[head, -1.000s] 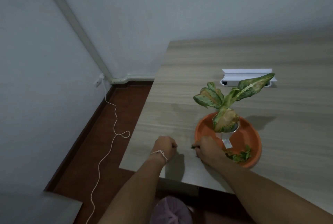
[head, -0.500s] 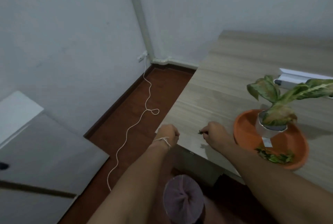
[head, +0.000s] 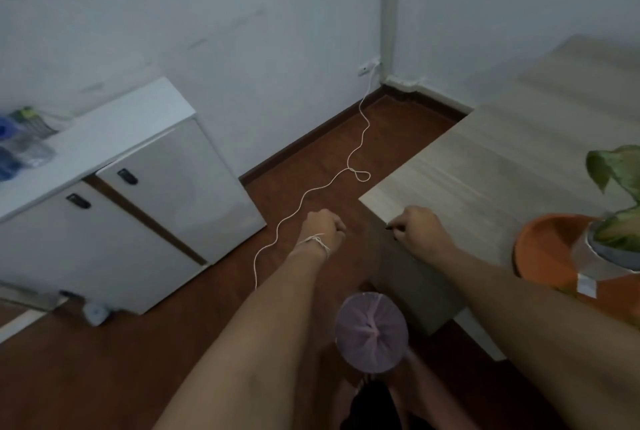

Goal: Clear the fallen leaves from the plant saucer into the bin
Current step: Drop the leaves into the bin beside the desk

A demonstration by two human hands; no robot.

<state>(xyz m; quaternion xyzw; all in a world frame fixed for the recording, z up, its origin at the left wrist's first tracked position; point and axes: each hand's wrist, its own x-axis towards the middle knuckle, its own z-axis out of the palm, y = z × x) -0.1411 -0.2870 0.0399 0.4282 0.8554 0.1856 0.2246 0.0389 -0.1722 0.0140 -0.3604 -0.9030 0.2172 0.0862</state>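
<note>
An orange plant saucer (head: 543, 246) sits on the wooden table (head: 502, 166) at the right, holding a potted plant (head: 616, 208) in a pale pot. My right hand (head: 417, 232) is over the table's near-left corner, its fingers pinched on a small dark leaf scrap (head: 391, 227). My left hand (head: 322, 227) is a closed fist off the table's edge above the floor; whether it holds anything is hidden. The bin (head: 370, 331), lined with a pink bag, stands on the floor below and between my forearms.
A white cabinet (head: 145, 215) with two doors stands at the left, bottles (head: 20, 149) on its top. A white cable (head: 311, 194) trails across the dark red floor from a wall socket (head: 369, 67). Walls meet at a corner behind the table.
My view has swung left, so the saucer and plant slid to the right edge and the cabinet came into sight. My right hand left the saucer rim and reached the table corner with its scrap.
</note>
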